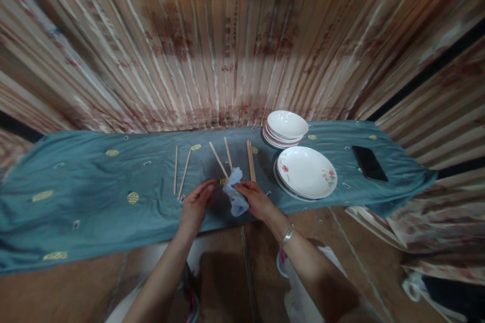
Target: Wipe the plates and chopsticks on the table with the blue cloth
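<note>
My right hand [255, 199] is closed on a crumpled pale blue cloth [238, 202]. Two light wooden chopsticks [219, 159] stick out of the cloth's far end, spread in a narrow V; their lower ends are hidden in it. To the left of the cloth, my left hand [197, 203] is held over the table's near side, fingers loosely apart with nothing visible in them. Beyond that hand lies another pair of chopsticks [184, 174], apart from each other. A bundle of several chopsticks [250, 160] lies just past my right hand.
A stack of white plates [303, 174] with floral prints stands right of the chopsticks, with stacked white bowls [287, 125] behind it. A black phone [369, 163] lies farther right. Teal cloth [94, 202] covers the narrow table, and a patterned curtain [227, 50] hangs behind.
</note>
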The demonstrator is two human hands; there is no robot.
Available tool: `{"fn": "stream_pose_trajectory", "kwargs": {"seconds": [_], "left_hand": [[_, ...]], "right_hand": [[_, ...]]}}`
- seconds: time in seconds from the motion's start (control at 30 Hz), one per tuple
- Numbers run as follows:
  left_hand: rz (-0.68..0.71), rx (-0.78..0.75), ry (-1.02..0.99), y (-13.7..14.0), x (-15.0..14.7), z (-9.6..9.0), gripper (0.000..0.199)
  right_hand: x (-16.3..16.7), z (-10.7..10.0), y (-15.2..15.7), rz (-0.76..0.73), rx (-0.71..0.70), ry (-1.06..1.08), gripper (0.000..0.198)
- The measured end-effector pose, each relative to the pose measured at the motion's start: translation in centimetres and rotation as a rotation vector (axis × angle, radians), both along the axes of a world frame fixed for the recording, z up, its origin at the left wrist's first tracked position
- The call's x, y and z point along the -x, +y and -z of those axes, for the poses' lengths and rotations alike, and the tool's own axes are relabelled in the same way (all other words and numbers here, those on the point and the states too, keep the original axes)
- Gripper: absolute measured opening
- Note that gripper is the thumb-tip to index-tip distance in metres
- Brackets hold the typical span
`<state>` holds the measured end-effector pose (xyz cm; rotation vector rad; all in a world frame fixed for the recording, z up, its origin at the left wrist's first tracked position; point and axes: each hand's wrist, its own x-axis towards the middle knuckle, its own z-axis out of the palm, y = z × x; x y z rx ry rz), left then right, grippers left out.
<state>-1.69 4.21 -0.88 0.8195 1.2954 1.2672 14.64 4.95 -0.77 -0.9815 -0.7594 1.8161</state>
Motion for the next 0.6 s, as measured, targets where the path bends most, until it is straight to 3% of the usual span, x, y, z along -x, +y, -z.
{"fn": "stream_pose_trajectory", "kwargs": {"seconds": [0.2, 0.6], "left_hand": [[-0.012, 0.07, -0.178, -0.3, -0.2, -0.6, 0.04], [0.122, 0.129, -0.201, -0.9, -0.8, -0.2, 0.036]], "right_hand": [[0.7, 0.4, -1.4, -0.211, -0.023, -0.082, 0.043], [0.1, -0.1, -1.9, -0.372, 0.037, -0.136, 0.043]]}}
